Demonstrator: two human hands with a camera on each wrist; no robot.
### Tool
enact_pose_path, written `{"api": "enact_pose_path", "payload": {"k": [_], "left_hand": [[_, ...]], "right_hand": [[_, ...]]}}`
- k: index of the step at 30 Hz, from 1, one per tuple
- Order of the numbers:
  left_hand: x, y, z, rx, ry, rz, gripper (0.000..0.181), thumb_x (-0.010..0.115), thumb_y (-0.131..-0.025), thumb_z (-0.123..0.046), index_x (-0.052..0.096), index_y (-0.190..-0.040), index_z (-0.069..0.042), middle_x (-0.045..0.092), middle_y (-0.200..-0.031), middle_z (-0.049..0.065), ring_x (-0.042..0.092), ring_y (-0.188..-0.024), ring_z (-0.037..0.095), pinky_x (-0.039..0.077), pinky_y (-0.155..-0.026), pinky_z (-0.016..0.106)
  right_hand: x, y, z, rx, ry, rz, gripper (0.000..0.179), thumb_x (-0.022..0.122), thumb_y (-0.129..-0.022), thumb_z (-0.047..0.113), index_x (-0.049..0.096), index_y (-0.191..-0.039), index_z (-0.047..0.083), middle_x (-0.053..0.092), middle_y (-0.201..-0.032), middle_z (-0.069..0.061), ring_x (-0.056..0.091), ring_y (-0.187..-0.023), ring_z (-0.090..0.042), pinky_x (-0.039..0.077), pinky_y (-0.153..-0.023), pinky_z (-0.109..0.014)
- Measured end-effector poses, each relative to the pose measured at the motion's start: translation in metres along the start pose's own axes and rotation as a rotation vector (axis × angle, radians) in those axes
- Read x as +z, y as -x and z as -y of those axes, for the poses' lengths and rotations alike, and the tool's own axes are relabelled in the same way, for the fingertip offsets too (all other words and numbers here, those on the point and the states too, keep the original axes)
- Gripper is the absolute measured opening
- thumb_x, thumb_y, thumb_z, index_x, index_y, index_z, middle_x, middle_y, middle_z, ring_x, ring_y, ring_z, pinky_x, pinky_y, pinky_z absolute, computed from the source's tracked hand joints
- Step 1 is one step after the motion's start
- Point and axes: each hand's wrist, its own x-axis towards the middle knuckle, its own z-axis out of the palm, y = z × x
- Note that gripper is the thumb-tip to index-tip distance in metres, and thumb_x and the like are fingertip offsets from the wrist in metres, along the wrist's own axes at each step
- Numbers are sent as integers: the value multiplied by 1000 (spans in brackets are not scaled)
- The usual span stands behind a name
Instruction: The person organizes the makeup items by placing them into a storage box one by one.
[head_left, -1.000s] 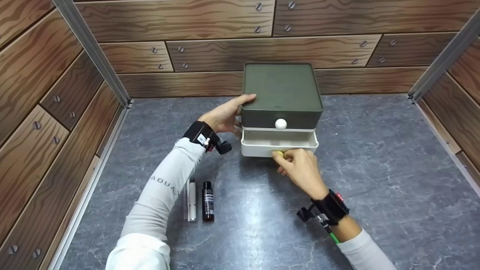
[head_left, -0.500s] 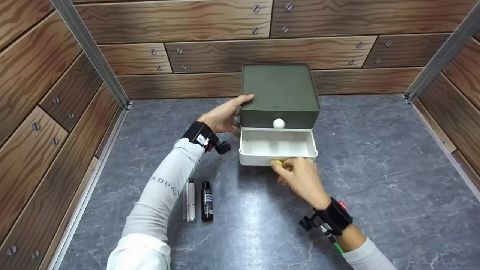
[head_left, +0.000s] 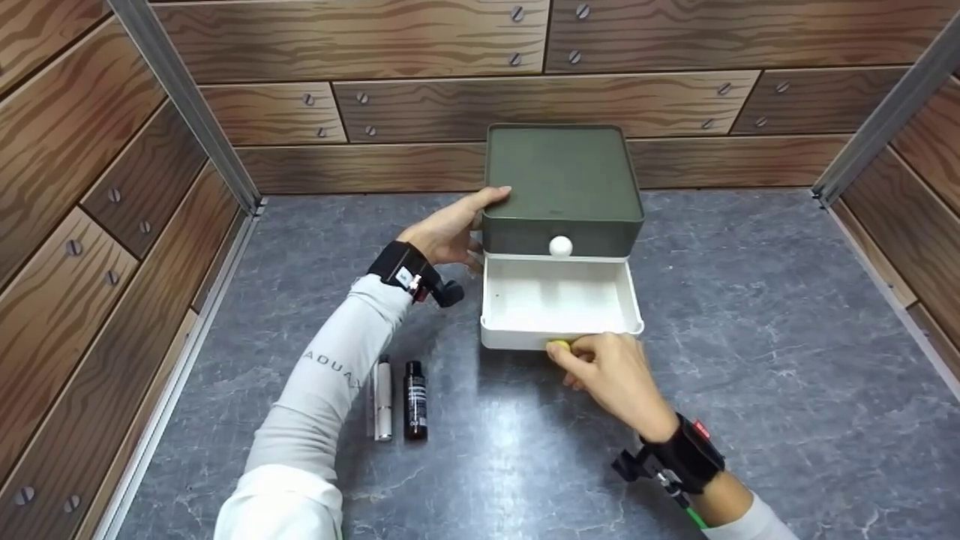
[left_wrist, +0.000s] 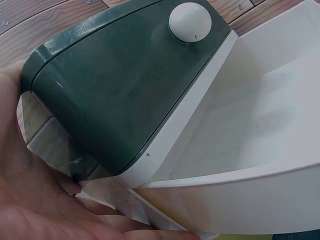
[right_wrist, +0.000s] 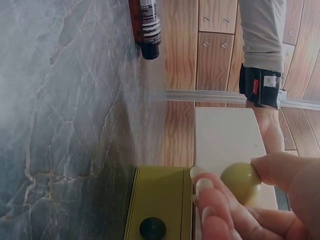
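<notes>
A small drawer box [head_left: 562,172] with a dark green top stands near the back wall. Its white drawer [head_left: 559,296] is pulled well out, and nothing lies in it. My right hand [head_left: 611,375] pinches the drawer's yellow round knob [right_wrist: 241,182] between thumb and fingers. Against the box's left side rests my left hand [head_left: 450,229], thumb over the top edge, the other fingers stretched along the side. The green drawer above, with its white knob [left_wrist: 190,22], is closed. Below the white drawer, the right wrist view shows a yellow drawer front [right_wrist: 162,200] with a dark knob [right_wrist: 152,228].
Left of centre lie a black bottle [head_left: 415,401] with a white-lettered label and a slim silver tube [head_left: 384,401]. A clear thin item beside the tube is partly hidden by my left sleeve [head_left: 315,390]. Wood-patterned walls [head_left: 435,112] close off the back and sides.
My right hand has moved toward me with the knob, and the white drawer has slid further out, showing more of its inside. The left hand has stayed against the box.
</notes>
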Motion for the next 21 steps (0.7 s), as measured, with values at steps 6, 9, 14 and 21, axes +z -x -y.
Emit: {"api": "enact_pose_path", "payload": {"k": [6, 9, 14, 21], "left_hand": [[0, 0, 0, 5, 12, -4, 77, 55, -99, -63, 28, -159, -23, 44, -154, 15, 47, -136, 49, 42, -108, 71], [0, 1, 0, 2, 19, -1, 77, 55, -99, -62, 29, -159, -22, 45, -154, 15, 47, -136, 48, 42, -109, 71], [0, 1, 0, 16, 7, -2, 81, 54, -99, -62, 22, -163, -23, 44, -155, 16, 46, -139, 49, 41, -109, 73], [0, 0, 1, 20, 16, -1, 77, 54, -100, -61, 28, -160, -20, 47, -152, 17, 47, -137, 49, 39, -109, 75]], "right_hand": [[-1, 9, 2, -9, 19, -2, 39, 75, -97, 43, 72, -62, 28, 63, -53, 18, 59, -48, 3, 53, -61, -27], [-1, 13, 3, -10, 29, 3, 38, 75, -97, 44, 71, -62, 30, 63, -53, 19, 58, -48, 4, 53, -62, -28], [-1, 20, 6, -32, 40, -4, 37, 75, -97, 42, 71, -62, 31, 63, -52, 18, 56, -47, 5, 50, -58, -26], [-1, 27, 8, -44, 81, 0, 42, 76, -97, 43, 65, -57, 33, 58, -50, 25, 53, -45, 7, 48, -56, -25]]}}
